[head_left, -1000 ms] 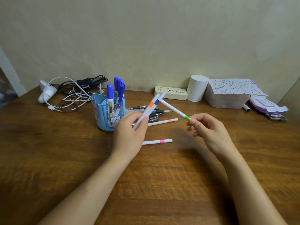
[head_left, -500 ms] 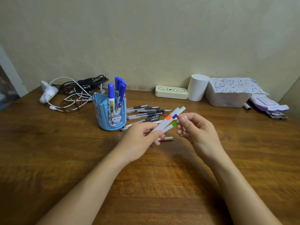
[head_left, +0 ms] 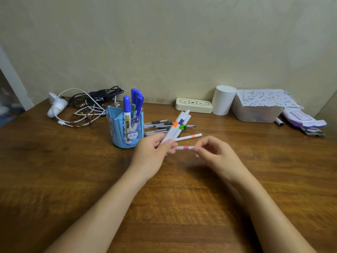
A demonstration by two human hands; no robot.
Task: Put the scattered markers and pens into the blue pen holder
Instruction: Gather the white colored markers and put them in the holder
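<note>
Right now my left hand (head_left: pixel 153 152), just left of frame centre, is closed around three white markers (head_left: pixel 177 127) banded orange, purple and green, their free ends fanning up and to the right. My right hand (head_left: pixel 217 154) sits right of centre with its fingers curled loosely and a gap between thumb and forefinger; its fingertips are at the end of the pink-banded marker (head_left: pixel 184 148) lying on the wooden desk (head_left: pixel 54 170), but motion blur stops me from telling whether they touch it, so I read that hand as empty. A salmon-banded marker (head_left: pixel 189 137) lies just above it, and a heap of black pens (head_left: pixel 164 126) spreads behind my left hand. The blue pen holder (head_left: pixel 125 128) stands left of centre, just beside my left knuckles, with blue-capped markers (head_left: pixel 135 105) already upright in it.

What worries me most is the bundle: three smooth barrels pinched low down could splay or slide out if I loosen the fingers to take a fourth. The pink one is round and may roll away from a glancing touch, toward the pens. The holder looks light and divided; pushing a fanned bunch in at an angle could catch on a partition or on the markers already there, and tip it toward the cables (head_left: pixel 87 106) at upper left. My left wrist is close enough to knock it too
</note>
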